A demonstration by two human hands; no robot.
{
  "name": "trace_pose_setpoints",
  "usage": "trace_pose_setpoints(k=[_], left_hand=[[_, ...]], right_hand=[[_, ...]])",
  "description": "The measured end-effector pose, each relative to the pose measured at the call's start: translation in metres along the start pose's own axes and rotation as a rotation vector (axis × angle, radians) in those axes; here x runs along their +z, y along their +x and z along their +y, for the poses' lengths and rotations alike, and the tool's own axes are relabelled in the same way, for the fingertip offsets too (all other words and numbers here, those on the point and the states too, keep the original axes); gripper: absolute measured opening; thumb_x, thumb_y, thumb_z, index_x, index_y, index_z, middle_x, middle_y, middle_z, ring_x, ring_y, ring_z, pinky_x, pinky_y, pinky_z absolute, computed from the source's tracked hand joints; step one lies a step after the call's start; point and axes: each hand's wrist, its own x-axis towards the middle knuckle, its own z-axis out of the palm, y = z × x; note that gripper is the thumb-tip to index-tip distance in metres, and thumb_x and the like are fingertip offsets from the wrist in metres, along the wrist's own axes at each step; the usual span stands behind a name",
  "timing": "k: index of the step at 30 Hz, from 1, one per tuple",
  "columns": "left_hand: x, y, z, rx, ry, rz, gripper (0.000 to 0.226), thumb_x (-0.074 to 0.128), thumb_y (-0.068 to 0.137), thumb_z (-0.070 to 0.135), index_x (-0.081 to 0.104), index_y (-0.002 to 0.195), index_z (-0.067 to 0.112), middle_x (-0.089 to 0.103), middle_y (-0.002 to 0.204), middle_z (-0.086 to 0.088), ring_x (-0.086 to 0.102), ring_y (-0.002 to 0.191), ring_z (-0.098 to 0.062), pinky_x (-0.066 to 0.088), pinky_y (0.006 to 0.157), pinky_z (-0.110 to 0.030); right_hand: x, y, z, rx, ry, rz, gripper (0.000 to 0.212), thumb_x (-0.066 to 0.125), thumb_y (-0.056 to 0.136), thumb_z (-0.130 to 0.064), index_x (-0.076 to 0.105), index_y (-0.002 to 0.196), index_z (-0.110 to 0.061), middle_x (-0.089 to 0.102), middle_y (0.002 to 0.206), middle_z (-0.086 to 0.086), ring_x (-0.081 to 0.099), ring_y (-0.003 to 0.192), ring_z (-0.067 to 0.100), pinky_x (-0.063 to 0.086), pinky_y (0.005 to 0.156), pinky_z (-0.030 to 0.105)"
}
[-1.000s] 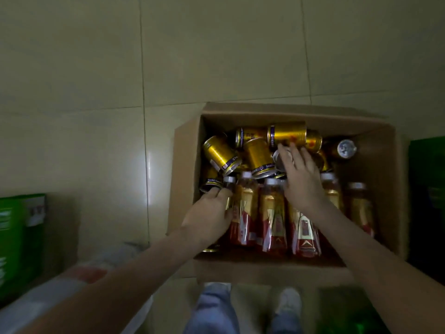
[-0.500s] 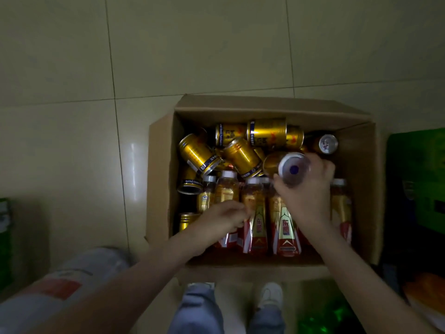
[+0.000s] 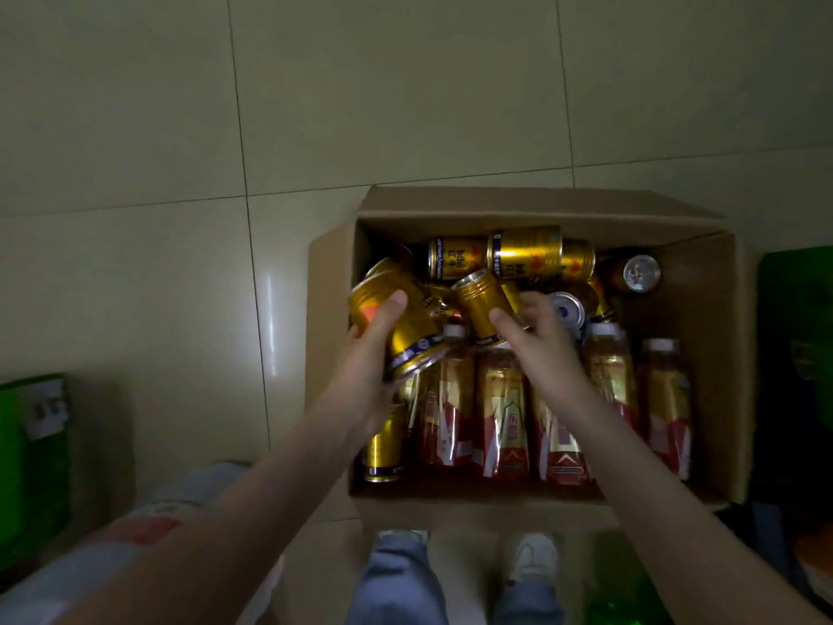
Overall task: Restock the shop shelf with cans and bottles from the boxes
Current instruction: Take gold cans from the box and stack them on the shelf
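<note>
An open cardboard box (image 3: 329,318) sits on the tiled floor, holding several gold cans piled at its far side and several red-labelled bottles (image 3: 502,408) with white caps lying along its near side. My left hand (image 3: 369,367) grips a gold can (image 3: 396,322) lifted over the box's left edge, thumb across its side. My right hand (image 3: 536,340) curls round a second gold can (image 3: 482,304) tilted above the bottles. A silver-topped can (image 3: 565,309) lies just beyond my right fingers.
Green packs stand at the left edge (image 3: 31,462) and at the right (image 3: 798,336) of the box. A wrapped bundle (image 3: 135,534) lies at lower left. My jeans and white shoes (image 3: 534,557) are below the box. Bare floor tiles (image 3: 405,92) stretch beyond it.
My left hand has come up from among the bottles holding a gold can at the box's left edge. My right hand has swapped the silver-topped can for another gold can further left.
</note>
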Motion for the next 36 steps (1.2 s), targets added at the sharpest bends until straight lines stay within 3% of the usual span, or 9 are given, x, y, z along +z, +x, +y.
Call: trace_pose_setpoints(k=[3, 5, 8, 13, 19, 23, 28, 32, 36], left_hand=[[-0.031, 0.003, 0.004, -0.021, 0.087, -0.033, 0.06, 0.067, 0.074, 0.045, 0.05, 0.125, 0.02, 0.072, 0.107, -0.011, 0.07, 0.094, -0.028, 0.056, 0.07, -0.037], [-0.047, 0.004, 0.001, -0.018, 0.123, -0.012, 0.057, 0.067, 0.073, 0.04, 0.05, 0.124, 0.019, 0.073, 0.102, -0.011, 0.071, 0.09, -0.028, 0.055, 0.073, -0.038], [-0.059, 0.0, -0.011, -0.019, 0.224, 0.017, 0.071, 0.074, 0.062, 0.04, 0.05, 0.125, 0.02, 0.071, 0.105, -0.01, 0.07, 0.093, -0.028, 0.053, 0.085, -0.044], [-0.048, -0.029, -0.015, -0.042, 0.39, -0.013, 0.073, 0.08, 0.058, 0.044, 0.051, 0.121, 0.022, 0.071, 0.109, -0.006, 0.07, 0.095, -0.023, 0.053, 0.089, -0.046], [0.021, -0.131, 0.038, -0.009, 0.536, -0.155, 0.095, 0.077, 0.045, 0.065, 0.046, 0.128, 0.032, 0.064, 0.122, 0.001, 0.062, 0.111, -0.021, 0.044, 0.102, -0.046], [0.087, -0.232, 0.09, 0.08, 0.624, -0.273, 0.092, 0.077, 0.05, 0.068, 0.045, 0.128, 0.032, 0.062, 0.123, 0.004, 0.059, 0.114, -0.02, 0.042, 0.104, -0.046], [0.158, -0.38, 0.129, 0.214, 0.789, -0.454, 0.08, 0.077, 0.049, 0.065, 0.042, 0.113, 0.031, 0.062, 0.117, 0.001, 0.063, 0.107, -0.02, 0.048, 0.098, -0.047], [0.203, -0.494, 0.124, 0.327, 0.856, -0.618, 0.086, 0.079, 0.049, 0.061, 0.042, 0.115, 0.022, 0.064, 0.114, -0.006, 0.066, 0.103, -0.022, 0.051, 0.093, -0.049], [0.244, -0.613, 0.092, 0.416, 0.973, -0.846, 0.076, 0.081, 0.062, 0.039, 0.039, 0.122, 0.02, 0.063, 0.118, -0.009, 0.065, 0.106, -0.025, 0.05, 0.095, -0.049]], right_hand=[[0.021, 0.046, 0.01, -0.061, -0.354, 0.056, 0.092, 0.069, 0.079, -0.05, 0.018, 0.148, -0.018, 0.028, 0.151, 0.009, 0.03, 0.137, 0.029, 0.035, 0.107, 0.047], [0.037, 0.066, 0.018, -0.051, -0.516, 0.046, 0.101, 0.074, 0.074, -0.05, 0.015, 0.148, -0.015, 0.028, 0.149, 0.011, 0.028, 0.137, 0.032, 0.035, 0.107, 0.049], [0.048, 0.078, 0.027, -0.083, -0.549, 0.143, 0.08, 0.077, 0.076, -0.036, 0.031, 0.136, -0.008, 0.044, 0.134, 0.014, 0.043, 0.124, 0.032, 0.043, 0.094, 0.041], [0.022, 0.024, 0.014, 0.038, 0.047, 0.027, 0.057, 0.074, 0.079, -0.036, 0.047, 0.125, -0.017, 0.059, 0.106, -0.002, 0.058, 0.097, 0.017, 0.044, 0.072, 0.028], [-0.062, -0.126, -0.054, 0.098, 0.471, -0.088, 0.065, 0.084, 0.061, -0.036, 0.059, 0.12, -0.023, 0.073, 0.104, -0.002, 0.069, 0.097, 0.019, 0.051, 0.088, 0.04], [-0.124, -0.241, -0.104, 0.097, 0.636, -0.038, 0.059, 0.084, 0.061, -0.028, 0.061, 0.115, -0.024, 0.072, 0.106, 0.005, 0.069, 0.098, 0.027, 0.051, 0.09, 0.048], [-0.195, -0.389, -0.176, -0.122, 0.705, 0.041, 0.065, 0.082, 0.055, -0.032, 0.06, 0.115, -0.022, 0.073, 0.104, 0.005, 0.07, 0.093, 0.024, 0.056, 0.067, 0.026], [-0.25, -0.502, -0.203, -0.297, 0.709, 0.177, 0.071, 0.08, 0.055, -0.033, 0.058, 0.12, -0.018, 0.072, 0.108, 0.007, 0.069, 0.097, 0.025, 0.057, 0.071, 0.026], [-0.301, -0.633, -0.187, -0.446, 0.724, 0.349, 0.091, 0.089, 0.041, -0.046, 0.057, 0.122, -0.021, 0.072, 0.11, 0.003, 0.069, 0.1, 0.022, 0.056, 0.078, 0.032]])
